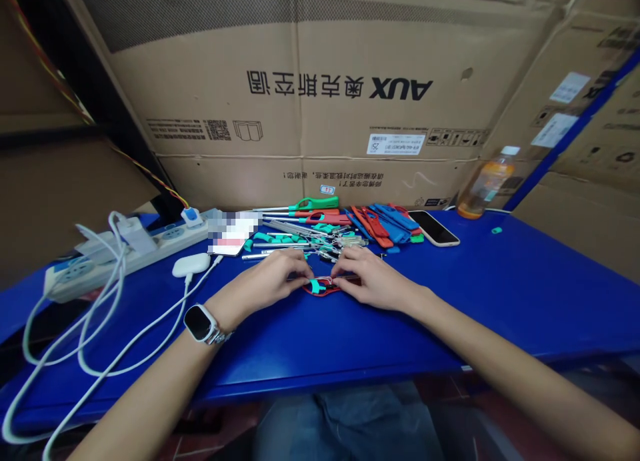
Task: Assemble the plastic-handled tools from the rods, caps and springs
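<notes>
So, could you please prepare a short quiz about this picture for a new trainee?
1. On which side of the wearer, left or right, is the watch?
2. True or false: the bottle has its cap on.
3. Which colour is the shell between the left hand and the right hand? A: blue; B: red; C: white.

Key: 1. Left; 2. True; 3. B.

Looks like a small assembly workshop (fairly makeshift), judging by piled plastic casings (395, 229) on a blue table (500, 294) walled with cardboard (340, 47).
</notes>
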Available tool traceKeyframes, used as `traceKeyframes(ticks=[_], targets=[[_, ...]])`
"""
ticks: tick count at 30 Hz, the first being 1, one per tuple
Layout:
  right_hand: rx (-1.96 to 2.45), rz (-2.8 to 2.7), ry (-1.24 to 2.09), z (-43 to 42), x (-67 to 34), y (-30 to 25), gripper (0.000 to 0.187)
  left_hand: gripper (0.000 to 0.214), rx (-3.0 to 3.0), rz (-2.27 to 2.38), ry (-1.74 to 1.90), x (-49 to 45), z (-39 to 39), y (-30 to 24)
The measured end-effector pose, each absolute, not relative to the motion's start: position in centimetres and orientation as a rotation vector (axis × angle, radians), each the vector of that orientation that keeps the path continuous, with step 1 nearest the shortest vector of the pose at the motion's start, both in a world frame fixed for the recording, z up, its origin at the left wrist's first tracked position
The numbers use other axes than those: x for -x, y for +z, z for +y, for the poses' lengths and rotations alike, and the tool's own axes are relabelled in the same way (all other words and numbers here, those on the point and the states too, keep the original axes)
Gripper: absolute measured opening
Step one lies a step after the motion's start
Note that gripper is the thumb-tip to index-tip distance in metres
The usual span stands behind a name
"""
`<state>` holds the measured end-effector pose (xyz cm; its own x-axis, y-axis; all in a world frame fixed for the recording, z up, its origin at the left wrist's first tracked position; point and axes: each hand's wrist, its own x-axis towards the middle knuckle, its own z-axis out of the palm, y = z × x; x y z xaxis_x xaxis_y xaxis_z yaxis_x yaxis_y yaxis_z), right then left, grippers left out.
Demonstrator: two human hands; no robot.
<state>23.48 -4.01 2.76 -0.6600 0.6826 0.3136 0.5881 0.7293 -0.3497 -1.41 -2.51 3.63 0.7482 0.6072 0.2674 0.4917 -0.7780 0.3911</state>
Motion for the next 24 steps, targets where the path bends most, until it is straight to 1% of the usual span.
traceKeyframes(ticks=[6, 14, 21, 24], targets=[[0.944, -2.519, 0.37, -3.7, -23.18, 2.03, 0.012, 0.019, -2.679, 0.899, 0.543, 1.53, -2.22, 3.11], [0.94, -2.54, 0.336, -3.73, -23.17, 1.91, 0.014, 0.017, -2.671, 0.917, 0.494, 0.96, -2.59, 3.1], [0.928, -2.543, 0.313, -3.84, -22.97, 2.01, 0.013, 0.011, -2.566, 0.951, 0.564, 0.72, -2.59, 2.57], [0.936, -2.542, 0.306, -3.84, -22.91, 1.89, 0.012, 0.012, -2.501, 0.951, 0.564, 0.59, -2.74, 2.68]])
